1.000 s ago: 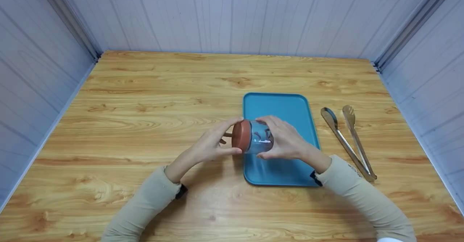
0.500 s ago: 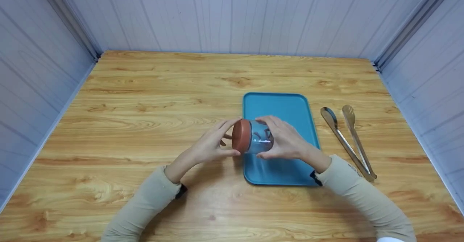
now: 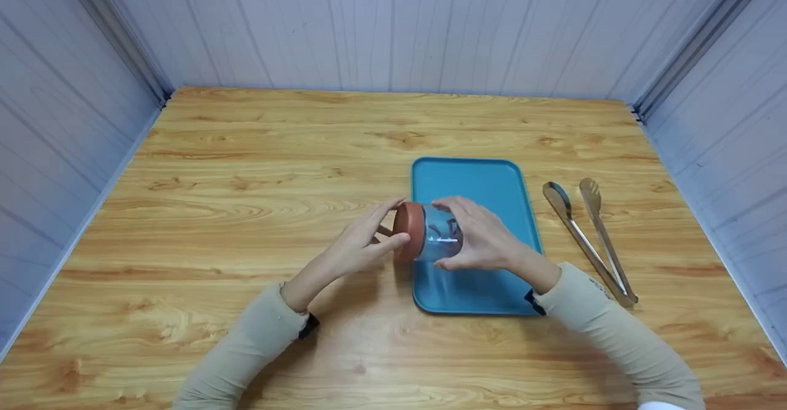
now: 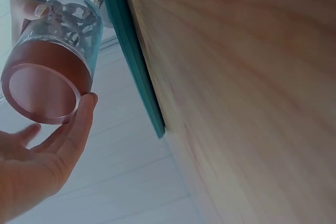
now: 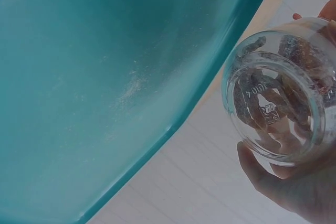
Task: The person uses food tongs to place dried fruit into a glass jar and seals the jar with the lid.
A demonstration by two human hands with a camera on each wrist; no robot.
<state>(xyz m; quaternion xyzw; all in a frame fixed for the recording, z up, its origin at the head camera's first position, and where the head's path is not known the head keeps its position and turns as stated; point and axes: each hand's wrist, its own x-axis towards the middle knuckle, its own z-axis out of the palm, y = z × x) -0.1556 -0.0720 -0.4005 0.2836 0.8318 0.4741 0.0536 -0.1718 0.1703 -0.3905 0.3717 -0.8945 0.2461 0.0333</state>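
A clear glass jar [image 3: 440,233] with a reddish-brown lid [image 3: 409,232] lies sideways in the air over the blue tray's left edge. Dark, irregular pieces show through the glass; their kind is unclear. My right hand [image 3: 486,238] grips the jar near its base, fingers above and thumb below. At the lid end is my left hand [image 3: 359,244], its fingers spread. In the left wrist view, fingertips [image 4: 90,100] touch the lid's rim while the thumb stands apart from the lid's face. From the right wrist, the jar's embossed base [image 5: 273,108] is seen.
Under the jar and right hand lies the blue rectangular tray [image 3: 470,179]. Metal tongs [image 3: 593,244] rest spread on the wooden table [image 3: 246,152], right of the tray. Pale panel walls [image 3: 393,29] border the table at the back and sides.
The left thumb has moved from the lid's lower rim up in front of its face, and the left fingers have shifted slightly. The right hand and jar have hardly moved.
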